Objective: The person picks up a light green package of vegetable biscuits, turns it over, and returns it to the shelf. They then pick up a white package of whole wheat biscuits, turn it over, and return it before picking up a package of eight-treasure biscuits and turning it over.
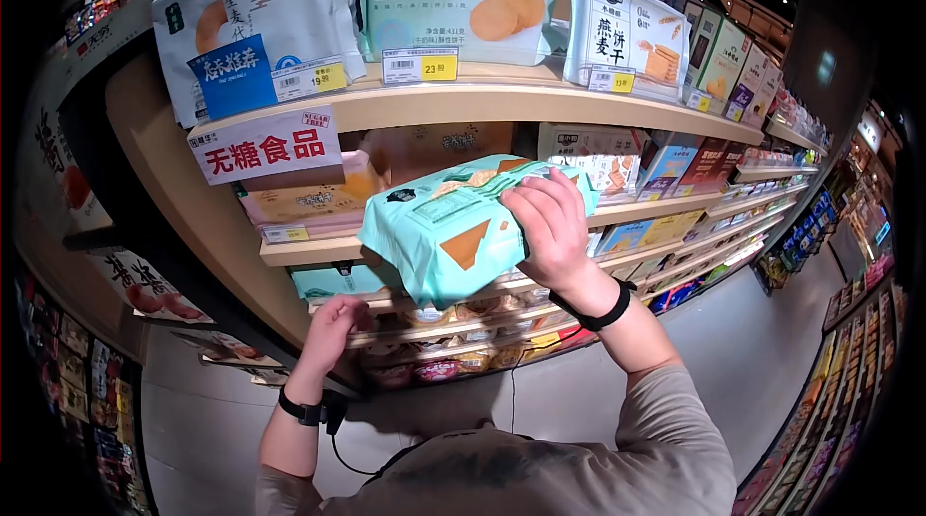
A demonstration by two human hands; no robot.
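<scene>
R hand (555, 227) closed on teal biscuit pkt (439, 241), tilted, in front of mid shelf (289, 251). L hand (333, 326) curled at lower shelf (405, 302) lip; can't tell if gripping

Grey sleeves (675, 420); black bands (606, 309) just below the left grip (333, 328) and right grip (552, 227); thin cable (340, 450) under the left band.

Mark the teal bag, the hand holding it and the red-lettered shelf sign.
teal bag (439, 246): head view, middle of its front face.
right hand (552, 227): head view, back of the hand.
shelf sign (267, 145): head view, centre of its white panel.
</scene>
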